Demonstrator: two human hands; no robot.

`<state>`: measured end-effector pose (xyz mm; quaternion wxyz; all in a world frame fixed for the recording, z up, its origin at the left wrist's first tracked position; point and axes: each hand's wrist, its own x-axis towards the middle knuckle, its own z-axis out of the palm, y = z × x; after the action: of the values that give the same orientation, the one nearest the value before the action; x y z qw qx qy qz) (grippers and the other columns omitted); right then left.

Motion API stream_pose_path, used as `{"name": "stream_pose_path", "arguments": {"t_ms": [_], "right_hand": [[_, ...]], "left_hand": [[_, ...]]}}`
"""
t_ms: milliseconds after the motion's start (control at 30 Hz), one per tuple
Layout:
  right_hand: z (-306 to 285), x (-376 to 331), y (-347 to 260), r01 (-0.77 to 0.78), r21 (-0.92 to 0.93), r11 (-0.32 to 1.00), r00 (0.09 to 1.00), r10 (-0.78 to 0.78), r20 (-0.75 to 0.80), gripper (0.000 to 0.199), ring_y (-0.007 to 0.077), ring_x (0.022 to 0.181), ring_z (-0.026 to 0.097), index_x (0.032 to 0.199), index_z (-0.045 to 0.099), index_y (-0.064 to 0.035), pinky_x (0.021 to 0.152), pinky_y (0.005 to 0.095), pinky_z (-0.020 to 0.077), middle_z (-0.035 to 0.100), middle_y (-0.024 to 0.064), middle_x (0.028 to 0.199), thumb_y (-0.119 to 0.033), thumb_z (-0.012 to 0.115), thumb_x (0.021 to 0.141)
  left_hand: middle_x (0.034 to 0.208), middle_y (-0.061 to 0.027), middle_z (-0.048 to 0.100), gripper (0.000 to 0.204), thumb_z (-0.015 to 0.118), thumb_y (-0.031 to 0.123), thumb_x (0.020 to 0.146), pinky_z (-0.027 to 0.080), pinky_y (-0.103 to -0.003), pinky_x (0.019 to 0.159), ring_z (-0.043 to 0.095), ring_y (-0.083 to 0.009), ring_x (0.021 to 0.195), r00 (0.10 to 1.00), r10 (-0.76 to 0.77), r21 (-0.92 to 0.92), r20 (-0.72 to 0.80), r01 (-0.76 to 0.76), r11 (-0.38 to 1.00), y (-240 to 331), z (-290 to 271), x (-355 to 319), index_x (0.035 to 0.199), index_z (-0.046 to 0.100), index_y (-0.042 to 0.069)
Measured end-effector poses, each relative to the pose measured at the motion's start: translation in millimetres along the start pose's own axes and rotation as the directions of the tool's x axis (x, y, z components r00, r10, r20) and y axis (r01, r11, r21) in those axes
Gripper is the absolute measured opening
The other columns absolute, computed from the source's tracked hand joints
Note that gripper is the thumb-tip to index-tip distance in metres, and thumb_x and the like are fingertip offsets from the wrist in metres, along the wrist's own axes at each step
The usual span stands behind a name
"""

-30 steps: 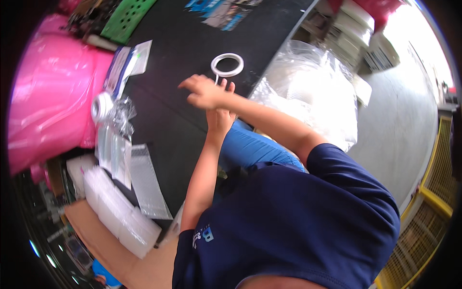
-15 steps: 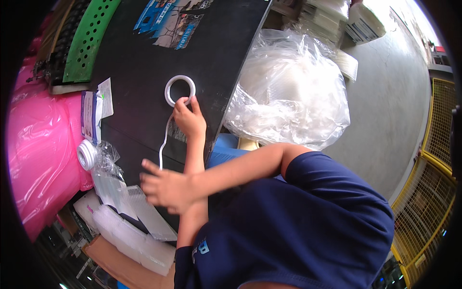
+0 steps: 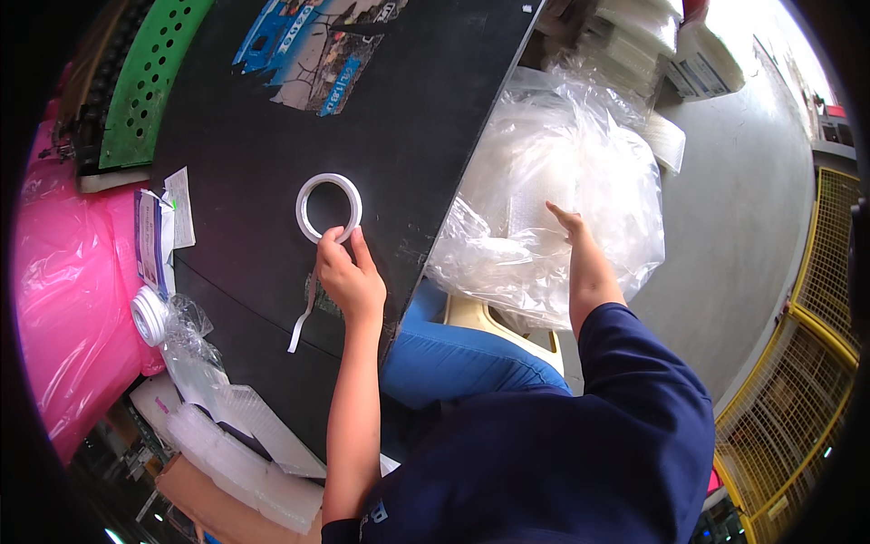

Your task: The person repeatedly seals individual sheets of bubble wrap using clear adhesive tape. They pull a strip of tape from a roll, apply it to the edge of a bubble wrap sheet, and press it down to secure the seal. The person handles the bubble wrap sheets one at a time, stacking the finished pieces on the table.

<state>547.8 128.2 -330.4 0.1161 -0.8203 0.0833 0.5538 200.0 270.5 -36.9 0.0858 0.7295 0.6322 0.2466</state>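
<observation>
Thumb and fingers of my left hand [image 3: 352,279] pinch the near edge of a white tape roll [image 3: 302,208] above the black table. A loose strip of tape [image 3: 297,334] hangs from it toward me, its end free. Off to the right, my right hand [image 3: 567,220] is at a big clear plastic bag [image 3: 507,263] filled with white, translucent sheets of what looks like bubble wrap. Its visible fingers are stretched out and hold nothing I can see; the hand's far side is hidden, and I cannot tell whether it touches the sheets.
Further tape rolls [image 3: 149,315] stand at the table's left edge, beside clear wrap and bubble bags [image 3: 263,431]. Pink plastic [image 3: 72,299] bulges beyond them. A perforated green panel [image 3: 149,91] lies far left. A cream stool [image 3: 471,314] is beside my leg; yellow mesh fencing [image 3: 797,363] lines the right.
My right hand has left its place across my left forearm and swung right to the plastic bag. My left hand still holds the tape roll; the strip's lower end now shows free.
</observation>
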Motion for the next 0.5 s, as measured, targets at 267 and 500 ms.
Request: {"name": "stream_pose_path", "arguments": {"t_ms": [267, 500], "right_hand": [[54, -26, 10, 0.064, 0.073, 0.995, 0.944, -0.085, 0.320, 0.123, 0.0324, 0.131, 0.022, 0.142, 0.009, -0.0046, 0.105, 0.0405, 0.0202, 0.013, 0.0158, 0.147, -0.072, 0.067, 0.056], [52, -49, 19, 0.008, 0.506, 0.863, 0.841, -0.279, 0.464, 0.086, 0.0231, 0.120, 0.040, 0.135, 0.031, -0.0057, 0.096, 0.0340, 0.0351, 0.047, 0.0136, 0.126, -0.034, 0.077, 0.068]], "left_hand": [[0.065, -0.0044, 0.045, 0.020, 0.059, 0.018, 0.086, 0.036, -0.033, 0.052, 0.042, -0.0174, 0.056, 1.000, 0.007, 0.036, 0.003, -0.007, 0.999, 0, 1, 1, 0.094, 0.052, 0.001], [0.058, -0.0012, 0.032, 0.017, 0.060, 0.014, 0.085, 0.031, -0.031, 0.049, 0.033, -0.0137, 0.051, 0.998, 0.045, -0.017, -0.050, -0.046, 0.999, 2, 2, 0, 0.091, 0.050, 0.000]]}}
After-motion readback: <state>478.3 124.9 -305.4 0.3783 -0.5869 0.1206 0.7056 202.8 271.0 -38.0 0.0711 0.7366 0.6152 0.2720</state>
